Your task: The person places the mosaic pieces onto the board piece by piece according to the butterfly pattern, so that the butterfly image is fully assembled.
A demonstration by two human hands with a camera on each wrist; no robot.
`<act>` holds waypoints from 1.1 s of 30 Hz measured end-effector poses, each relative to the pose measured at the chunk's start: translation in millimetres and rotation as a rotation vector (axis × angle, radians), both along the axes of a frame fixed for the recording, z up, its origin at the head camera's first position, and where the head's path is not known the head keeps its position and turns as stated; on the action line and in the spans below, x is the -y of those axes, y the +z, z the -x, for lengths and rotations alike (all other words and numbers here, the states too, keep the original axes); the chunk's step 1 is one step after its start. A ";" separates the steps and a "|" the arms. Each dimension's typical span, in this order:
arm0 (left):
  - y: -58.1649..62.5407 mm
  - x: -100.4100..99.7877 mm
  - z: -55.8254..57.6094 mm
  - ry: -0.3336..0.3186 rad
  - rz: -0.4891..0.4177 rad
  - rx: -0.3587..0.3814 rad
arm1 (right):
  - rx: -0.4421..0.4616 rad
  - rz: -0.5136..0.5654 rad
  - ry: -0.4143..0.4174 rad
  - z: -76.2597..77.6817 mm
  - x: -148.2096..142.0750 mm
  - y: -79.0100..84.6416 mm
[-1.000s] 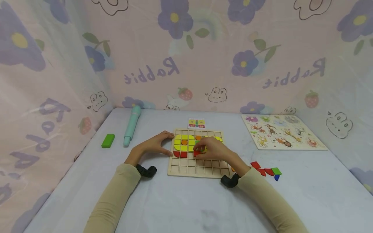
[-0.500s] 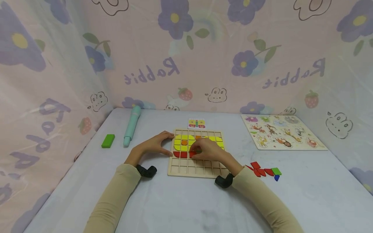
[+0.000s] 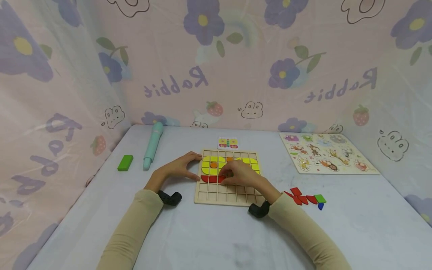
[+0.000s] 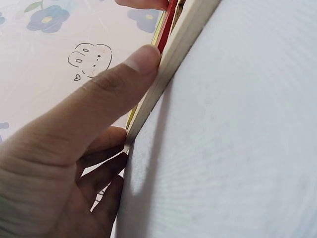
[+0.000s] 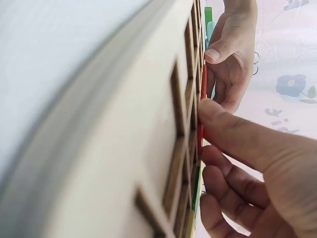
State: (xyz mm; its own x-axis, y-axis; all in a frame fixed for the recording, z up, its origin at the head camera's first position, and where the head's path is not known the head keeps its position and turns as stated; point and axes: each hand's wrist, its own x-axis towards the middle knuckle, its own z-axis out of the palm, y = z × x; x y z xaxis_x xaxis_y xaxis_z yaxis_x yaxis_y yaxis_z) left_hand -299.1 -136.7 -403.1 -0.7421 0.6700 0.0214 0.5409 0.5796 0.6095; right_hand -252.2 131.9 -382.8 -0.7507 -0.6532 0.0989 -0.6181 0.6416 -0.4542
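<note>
A wooden grid board (image 3: 212,197) lies in the middle of the table, with yellow, orange and red tiles in its cells. My left hand (image 3: 180,167) rests along the board's left edge. In the left wrist view its thumb (image 4: 143,59) touches the rim, and the fingers are fairly straight. My right hand (image 3: 241,173) is over the middle of the board, thumb and fingertips pinching a red tile (image 3: 221,179) at the red row. In the right wrist view the thumb (image 5: 213,109) lies against red; the fingers partly hide the tile. A green tile (image 5: 195,186) shows below it.
A small pattern card (image 3: 228,143) lies behind the board. Loose red tiles (image 3: 296,191), a green tile (image 3: 320,198) and a blue tile (image 3: 321,206) lie to the right. Farther off are an animal puzzle (image 3: 329,153), a turquoise stick (image 3: 153,146) and a green block (image 3: 125,163).
My right hand has moved a little left with the red tile, which now sits level with the red row beside the other red tiles. The left hand has stayed at the board's edge.
</note>
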 end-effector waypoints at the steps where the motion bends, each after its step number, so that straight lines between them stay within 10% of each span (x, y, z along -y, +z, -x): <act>1: 0.1 -0.1 0.2 0.000 0.002 -0.001 | 0.001 0.000 -0.001 -0.3 -0.1 0.4; 11: -3.0 -0.9 2.1 -0.005 -0.007 -0.011 | -0.019 0.039 0.003 -7.8 -17.3 15.5; 33: -2.5 -0.4 1.0 -0.001 0.003 -0.006 | -0.121 0.060 -0.225 -75.9 -208.3 19.2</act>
